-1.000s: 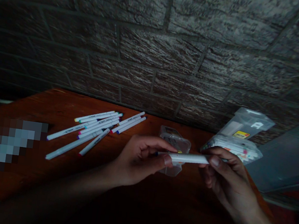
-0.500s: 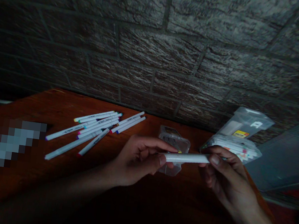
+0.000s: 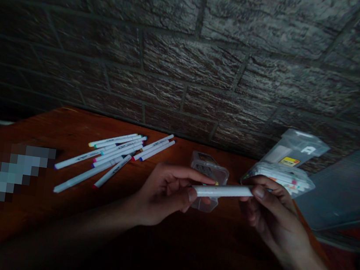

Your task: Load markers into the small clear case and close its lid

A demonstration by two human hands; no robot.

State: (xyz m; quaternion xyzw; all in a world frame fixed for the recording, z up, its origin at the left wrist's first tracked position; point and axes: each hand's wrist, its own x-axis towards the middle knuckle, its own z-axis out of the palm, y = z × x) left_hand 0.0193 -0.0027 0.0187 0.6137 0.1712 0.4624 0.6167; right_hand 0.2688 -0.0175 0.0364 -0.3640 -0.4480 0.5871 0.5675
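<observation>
Between my two hands a white marker [image 3: 224, 191] is held nearly level above the table. My left hand [image 3: 167, 195] pinches its left end between thumb and fingers. Closed round the right end, my right hand [image 3: 271, 209] hides that tip. Behind the marker stands a small clear plastic case [image 3: 210, 168], partly covered by my left fingers. Several white markers with coloured ends [image 3: 118, 151] lie in a loose pile on the table, left of my left hand.
An open clear plastic box [image 3: 297, 152] with a yellow label holds more markers, just beyond my right hand. The wooden table [image 3: 51, 131] meets a dark stone-block wall [image 3: 189, 61]. A grey panel [image 3: 352, 188] rises at the right. A blurred-out patch covers the left.
The marker's left end has tipped slightly down between my left fingers. My hands are otherwise in almost the same place, and the pile and boxes have not moved.
</observation>
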